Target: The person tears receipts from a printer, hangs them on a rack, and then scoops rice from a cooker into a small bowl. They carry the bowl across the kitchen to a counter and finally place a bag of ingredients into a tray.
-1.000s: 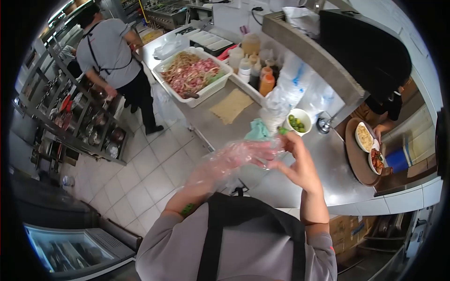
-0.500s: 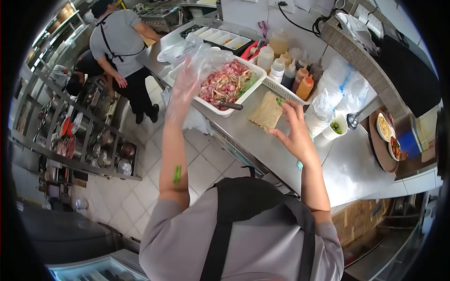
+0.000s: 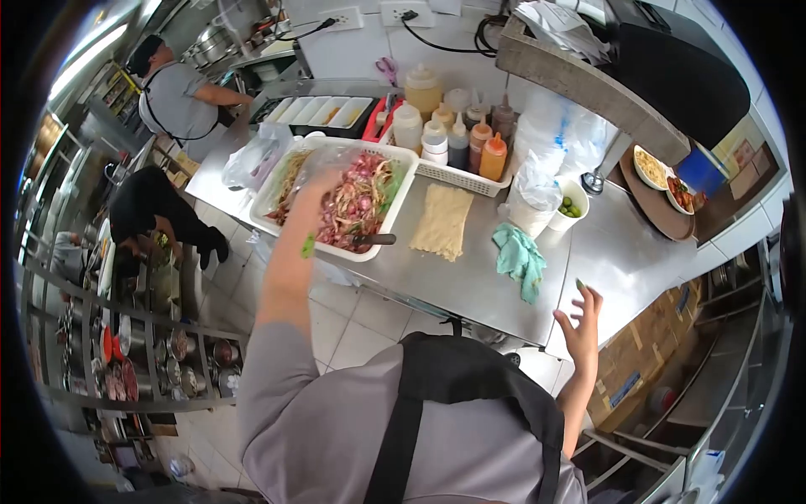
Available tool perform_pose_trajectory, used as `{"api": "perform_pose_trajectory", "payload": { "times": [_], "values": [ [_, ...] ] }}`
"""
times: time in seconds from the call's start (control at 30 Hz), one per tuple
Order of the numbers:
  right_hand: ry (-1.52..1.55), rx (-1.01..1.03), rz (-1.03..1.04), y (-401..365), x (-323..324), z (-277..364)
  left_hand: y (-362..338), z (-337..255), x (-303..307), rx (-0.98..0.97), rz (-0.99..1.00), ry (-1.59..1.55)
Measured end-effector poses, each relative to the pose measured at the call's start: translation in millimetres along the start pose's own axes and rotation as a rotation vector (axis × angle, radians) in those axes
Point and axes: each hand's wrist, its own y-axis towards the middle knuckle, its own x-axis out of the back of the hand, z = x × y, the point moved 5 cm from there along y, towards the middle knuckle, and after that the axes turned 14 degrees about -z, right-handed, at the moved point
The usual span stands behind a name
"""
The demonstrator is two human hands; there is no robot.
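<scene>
My left hand, in a loose clear plastic glove, reaches into a white plastic tub. The tub holds chopped reddish-purple food mixed with pale strips; plastic and blur hide my left fingers. A dark-handled utensil leans on the tub's near edge. My right hand hovers by the counter's front edge, fingers apart, with a small bit of green at one fingertip. Nearest to it lies a crumpled turquoise cloth. Between tub and cloth, a flat beige rectangular piece rests on the steel counter.
Several squeeze bottles stand in a white basket behind. A white cup holds green fruit; plated food sits on a brown tray. White containers line the back left. Two people are at the left.
My right hand has moved from beside the beige piece to the counter's front right edge. My left hand has lowered into the tub. The view has shifted, showing the turquoise cloth fully.
</scene>
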Motion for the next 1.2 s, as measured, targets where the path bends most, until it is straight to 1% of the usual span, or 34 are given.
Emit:
{"api": "perform_pose_trajectory", "payload": {
  "times": [0.07,0.1,0.13,0.2,0.27,0.3,0.33,0.37,0.4,0.47,0.5,0.57,0.6,0.67,0.7,0.73,0.8,0.83,0.87,0.9,0.93,0.97,1.0,1.03,1.07,1.1,1.13,1.17,1.2],
  "values": [
    [0.017,-0.097,-0.073,-15,25,-27,-9,6,2,0.153,-0.078,-0.178],
    [0.006,-0.143,-0.111,-22,40,-34,-15,9,5,0.032,-0.201,-0.124],
    [-0.018,-0.147,-0.182,-28,56,-46,-24,11,8,-0.088,-0.323,-0.072],
    [0.026,-0.213,-0.296,-37,90,-64,-45,14,8,-0.099,-0.332,-0.104],
    [-0.113,-0.174,-0.373,-37,126,-69,-56,4,9,-0.089,-0.343,-0.137],
    [-0.185,-0.131,-0.390,-34,143,-87,-59,-3,14,-0.066,-0.496,-0.155],
    [-0.189,-0.134,-0.380,-29,152,-93,-66,-14,23,-0.043,-0.651,-0.171],
    [-0.179,-0.114,-0.407,-21,161,-92,-85,-53,46,-0.010,-0.927,-0.216],
    [-0.170,-0.089,-0.435,-10,170,-88,-73,-51,45,-0.003,-0.926,-0.216],
    [-0.179,-0.070,-0.441,8,175,-73,-43,-48,39,0.026,-0.774,-0.030],
    [-0.173,-0.055,-0.392,17,173,-69,-42,-52,36,0.036,-0.784,-0.036],
    [-0.111,-0.014,-0.333,34,159,-55,-41,-96,22,-0.375,-0.468,0.046],
    [-0.108,-0.014,-0.331,41,148,-47,-33,-96,17,-0.373,-0.469,0.048],
    [-0.045,0.010,-0.197,53,115,-30,-20,-96,-12,-0.623,-0.333,0.115],
    [0.039,0.042,-0.130,57,93,-20,-36,-118,-12,-0.682,-0.272,0.296],
    [0.124,0.078,-0.069,60,70,-8,-31,-119,-20,-0.683,-0.271,0.297],
    [0.290,0.188,0.171,64,16,38,-16,-118,-41,-0.747,-0.190,0.356],
    [0.330,0.299,0.310,66,-16,63,-15,-123,-38,-0.756,-0.189,0.363],
    [0.329,0.356,0.399,68,-49,87,-13,-126,-37,-0.683,-0.107,0.378],
    [0.374,0.355,0.483,72,-83,111,-15,-132,-35,-0.608,-0.023,0.392],
    [0.406,0.322,0.541,77,-120,135,-29,-150,-22,-0.618,-0.019,0.396],
    [0.565,0.368,0.539,83,-158,156,-49,-165,-3,-0.475,-0.028,0.424],
    [0.571,0.343,0.592,89,-194,178,-63,-167,9,-0.332,-0.041,0.450],
    [0.554,0.479,0.466,97,-228,197,-64,-159,5,-0.340,-0.050,0.456],
    [0.534,0.615,0.336,105,-263,209,-59,-146,-2,-0.332,-0.156,0.407],
    [0.555,0.584,0.361,114,-303,213,-52,-134,-6,-0.323,-0.266,0.356],
    [0.575,0.550,0.390,121,-334,214,-48,-124,-13,-0.329,-0.277,0.359],
    [0.577,0.554,0.386,123,-351,214,-48,-120,-17,-0.421,-0.351,0.173],
    [0.421,0.435,0.487,125,-374,207,-50,-115,-20,-0.512,-0.419,-0.016]
  ]
}}
